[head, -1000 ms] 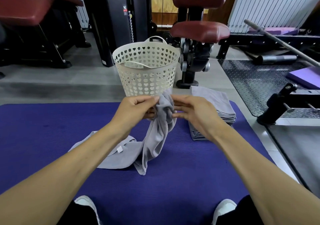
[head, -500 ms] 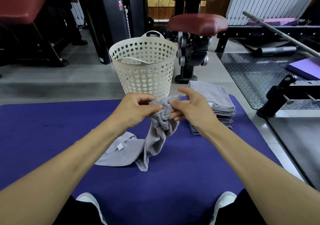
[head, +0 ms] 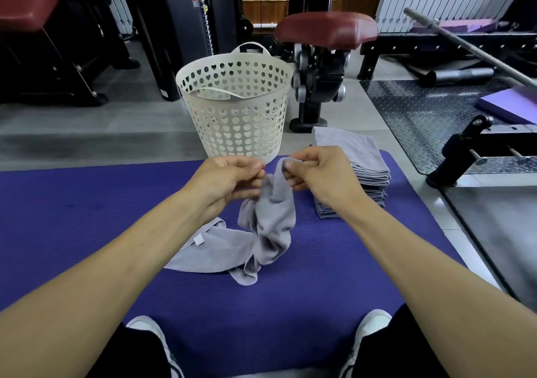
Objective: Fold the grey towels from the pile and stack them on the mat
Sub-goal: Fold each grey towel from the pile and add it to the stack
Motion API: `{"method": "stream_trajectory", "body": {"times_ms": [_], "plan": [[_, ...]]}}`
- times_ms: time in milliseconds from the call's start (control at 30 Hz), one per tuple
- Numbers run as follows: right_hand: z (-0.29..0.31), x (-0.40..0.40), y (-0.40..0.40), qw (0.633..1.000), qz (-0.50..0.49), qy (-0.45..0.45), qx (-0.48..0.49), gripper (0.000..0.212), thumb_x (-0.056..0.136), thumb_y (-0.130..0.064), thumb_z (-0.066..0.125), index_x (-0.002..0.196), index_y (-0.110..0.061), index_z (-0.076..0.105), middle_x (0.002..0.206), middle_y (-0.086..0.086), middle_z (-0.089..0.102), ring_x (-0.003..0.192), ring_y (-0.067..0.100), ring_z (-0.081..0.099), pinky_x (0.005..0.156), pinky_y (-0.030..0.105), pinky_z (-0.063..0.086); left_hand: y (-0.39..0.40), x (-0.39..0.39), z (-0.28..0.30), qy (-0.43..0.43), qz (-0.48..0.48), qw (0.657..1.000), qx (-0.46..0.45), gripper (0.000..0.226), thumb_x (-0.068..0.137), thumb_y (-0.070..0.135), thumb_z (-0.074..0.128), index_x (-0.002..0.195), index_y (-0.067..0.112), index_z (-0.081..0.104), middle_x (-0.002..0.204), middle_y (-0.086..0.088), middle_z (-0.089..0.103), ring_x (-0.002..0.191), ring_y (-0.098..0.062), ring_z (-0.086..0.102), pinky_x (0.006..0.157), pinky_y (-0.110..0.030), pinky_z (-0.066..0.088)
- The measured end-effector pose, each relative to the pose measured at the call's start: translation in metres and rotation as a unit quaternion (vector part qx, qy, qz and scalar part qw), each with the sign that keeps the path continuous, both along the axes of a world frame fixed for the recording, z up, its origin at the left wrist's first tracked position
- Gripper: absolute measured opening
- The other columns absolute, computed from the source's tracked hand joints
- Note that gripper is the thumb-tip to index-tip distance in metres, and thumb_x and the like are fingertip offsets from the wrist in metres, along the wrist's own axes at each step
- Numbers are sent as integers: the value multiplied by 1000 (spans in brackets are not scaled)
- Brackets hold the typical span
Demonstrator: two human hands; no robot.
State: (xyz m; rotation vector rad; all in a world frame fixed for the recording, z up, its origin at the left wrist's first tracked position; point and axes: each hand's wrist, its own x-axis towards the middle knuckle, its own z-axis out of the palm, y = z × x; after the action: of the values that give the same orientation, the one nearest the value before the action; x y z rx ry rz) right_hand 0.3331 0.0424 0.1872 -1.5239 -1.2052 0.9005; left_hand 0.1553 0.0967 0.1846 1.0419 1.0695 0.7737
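Head view: cream plastic laundry basket w/ heart-shaped holes [head: 235, 116] stands on the floor at the far edge of the purple ribbed foam mat [head: 87, 209]; only its folded-down handle shows inside, can't tell if any towels are in it. Left hand [head: 229, 178] & right hand [head: 316, 171] each pinch the top edge of a crumpled grey cloth towel [head: 273, 220], fingertips pressed together, its lower end trailing on the mat. Stack of folded grey towels [head: 354, 156] sits on the mat's far right corner, just beside the right hand.
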Motion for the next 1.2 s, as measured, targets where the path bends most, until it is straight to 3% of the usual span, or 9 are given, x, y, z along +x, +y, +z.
{"method": "stream_trajectory", "body": {"times_ms": [233, 367, 467, 567, 700, 800, 867, 1067, 1200], "plan": [[-6, 2, -6, 996, -16, -85, -16, 13, 91, -9, 66, 82, -1, 72, 70, 12, 72, 59, 16, 68, 58, 21, 57, 1, -3, -21, 139, -47, 989, 8, 10, 91, 6, 67, 98, 11, 72, 87, -4, 73, 77, -14, 67, 76, -27, 58], [-8, 11, -7, 993, -44, -113, -4, 13, 93, -12, 64, 84, -5, 71, 68, 8, 72, 59, 12, 68, 65, 24, 59, 2, -13, -33, 212, -90, 972, 43, 14, 89, 8, 69, 103, 12, 72, 93, -5, 72, 79, -14, 66, 71, -25, 54], [-6, 15, -11, 990, -44, -131, 13, 13, 94, -12, 62, 85, -10, 70, 65, 1, 71, 58, 8, 67, 62, 24, 56, 2, -20, -61, 311, -136, 937, 79, 16, 87, 8, 70, 100, 17, 70, 103, -9, 72, 85, -15, 63, 72, -26, 50], [-4, 16, -17, 990, -39, -131, 29, 15, 94, -12, 60, 82, -14, 68, 64, -2, 69, 59, 8, 66, 66, 29, 57, 1, -20, -91, 415, -195, 878, 134, 45, 86, 14, 72, 128, 24, 58, 124, -5, 61, 102, -17, 59, 86, -26, 47], [-1, 20, -22, 991, -39, -119, 42, 15, 95, -11, 58, 83, -15, 67, 67, -1, 68, 62, 9, 66, 76, 42, 59, -5, -6, -118, 413, -227, 863, 180, 59, 87, 25, 72, 142, 23, 50, 135, -4, 54, 124, -23, 53, 101, -30, 41], [-3, 26, -23, 991, -58, -115, 43, 16, 95, -12, 58, 83, -19, 67, 67, -2, 70, 64, 8, 67, 78, 40, 59, -8, -2, -132, 416, -203, 856, 228, 7, 89, 30, 70, 94, 27, 72, 100, 4, 68, 98, -17, 61, 90, -34, 48], [-5, 32, -22, 990, -73, -114, 38, 17, 94, -13, 58, 81, -21, 66, 66, -2, 71, 65, 8, 68, 77, 36, 58, -5, -5, -127, 416, -199, 850, 253, 15, 91, 26, 66, 77, 31, 66, 83, 8, 68, 83, -14, 61, 85, -40, 51], [-10, 36, -17, 981, -13, -195, 13, 11, 85, -17, 68, 96, -20, 71, 82, -8, 71, 80, 7, 67, 68, 20, 52, -1, -11, -60, 365, -213, 829, 366, 9, 98, 26, 54, 90, 26, 58, 74, 14, 63, 70, -12, 60, 73, -40, 52], [-8, 17, -18, 963, 126, -236, 43, 35, 74, -37, 83, 104, -23, 71, 94, -14, 71, 89, -5, 63, 74, 7, 46, -10, -14, -16, 296, -219, 827, 425, 10, 96, 31, 54, 96, 34, 64, 87, 14, 69, 85, -8, 63, 77, -27, 50]]}}
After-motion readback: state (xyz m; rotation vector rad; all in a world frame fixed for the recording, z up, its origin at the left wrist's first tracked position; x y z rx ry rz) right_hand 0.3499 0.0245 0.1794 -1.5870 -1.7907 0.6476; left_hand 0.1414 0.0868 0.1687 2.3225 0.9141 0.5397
